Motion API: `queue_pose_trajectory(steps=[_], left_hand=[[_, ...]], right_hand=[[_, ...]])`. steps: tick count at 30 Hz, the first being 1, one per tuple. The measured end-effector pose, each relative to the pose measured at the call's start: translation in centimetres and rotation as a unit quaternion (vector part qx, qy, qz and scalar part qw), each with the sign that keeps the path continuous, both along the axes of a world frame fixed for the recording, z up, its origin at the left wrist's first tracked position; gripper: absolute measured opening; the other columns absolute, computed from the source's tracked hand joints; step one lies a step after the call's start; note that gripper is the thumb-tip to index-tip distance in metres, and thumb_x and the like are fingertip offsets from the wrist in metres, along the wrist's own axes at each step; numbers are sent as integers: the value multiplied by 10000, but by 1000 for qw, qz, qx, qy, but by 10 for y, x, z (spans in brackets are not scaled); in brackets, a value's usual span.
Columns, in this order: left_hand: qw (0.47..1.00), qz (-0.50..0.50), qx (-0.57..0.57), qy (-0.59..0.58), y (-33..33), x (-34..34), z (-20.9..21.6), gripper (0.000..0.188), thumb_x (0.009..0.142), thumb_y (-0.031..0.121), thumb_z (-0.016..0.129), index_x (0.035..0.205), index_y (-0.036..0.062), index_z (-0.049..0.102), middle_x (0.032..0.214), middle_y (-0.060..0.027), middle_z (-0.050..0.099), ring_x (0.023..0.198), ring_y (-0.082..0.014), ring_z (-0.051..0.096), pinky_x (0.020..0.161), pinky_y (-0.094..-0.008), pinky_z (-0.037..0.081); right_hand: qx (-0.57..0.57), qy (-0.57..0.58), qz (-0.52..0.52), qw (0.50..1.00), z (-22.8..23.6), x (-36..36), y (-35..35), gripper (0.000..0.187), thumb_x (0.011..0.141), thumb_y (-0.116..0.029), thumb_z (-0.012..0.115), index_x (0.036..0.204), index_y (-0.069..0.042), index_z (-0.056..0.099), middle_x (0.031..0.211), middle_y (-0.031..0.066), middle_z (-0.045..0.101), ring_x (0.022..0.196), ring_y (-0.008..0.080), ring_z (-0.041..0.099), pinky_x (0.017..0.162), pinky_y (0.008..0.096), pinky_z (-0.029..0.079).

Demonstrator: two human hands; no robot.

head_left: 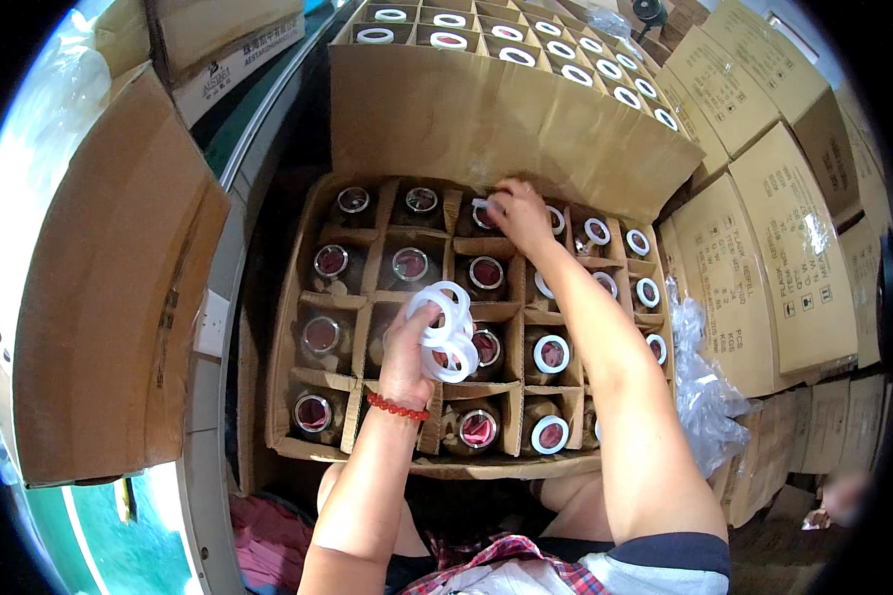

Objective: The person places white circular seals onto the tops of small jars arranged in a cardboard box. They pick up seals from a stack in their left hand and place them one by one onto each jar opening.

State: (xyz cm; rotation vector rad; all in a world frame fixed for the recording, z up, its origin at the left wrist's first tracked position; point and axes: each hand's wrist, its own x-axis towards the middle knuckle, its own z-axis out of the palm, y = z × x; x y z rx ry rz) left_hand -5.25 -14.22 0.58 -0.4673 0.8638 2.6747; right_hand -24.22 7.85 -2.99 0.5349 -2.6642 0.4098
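Closest of all, at five o'clock, is a pale sleeve with a dark hem (675, 557); from it the right forearm (620, 372) runs up to the right hand (519, 216), just off twelve toward one o'clock, its fingertips drawn together and apparently pinching one white ring (481, 203) at the mouth of the third back-row jar. Toward seven o'clock the left hand (405, 359), a red bead bracelet (398, 407) at its wrist, curls around a loose bunch of spare rings (450, 354), at least four, overlapping too much for an exact count. I judge the step in hand to be seating a ring on that jar; the next move would call for pressing it level, letting go and taking another from the bunch. Divided six by four, the near carton (286, 397) shows ten ringed mouths (551, 354), some partly covered, from one o'clock round to five, and nine plainly bare metal-rimmed ones (486, 273) from six by nine to twelve; others are hidden by hands and arms. Behind, between twelve and one o'clock, the far carton (506, 119) shows about fifteen rings, its top edge cut off.
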Motion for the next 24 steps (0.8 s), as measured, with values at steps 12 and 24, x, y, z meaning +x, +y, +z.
queue_pose_trajectory(steps=[12, 24], left_hand=[[997, 8, 70, -34, -6, 0, -5, 324, 809, 127, 561, 1100, -11, 526, 986, -136, 616, 820, -227, 637, 684, -331, 535], [995, 29, -94, -20, -12, -2, -6, 283, 899, 144, 495, 1145, 9, 534, 995, -136, 635, 837, -236, 659, 675, -356, 547]], right_hand=[[157, -52, 31, 986, 9, 31, 8, 247, 777, -159, 620, 1012, -89, 653, 1277, 85, 564, 1167, 272, 511, 923, 440, 435], [-197, -203, 287, 915, 114, 108, -60, 319, 795, -20, 609, 1112, -65, 608, 1146, 98, 590, 908, 234, 633, 760, 333, 534]])
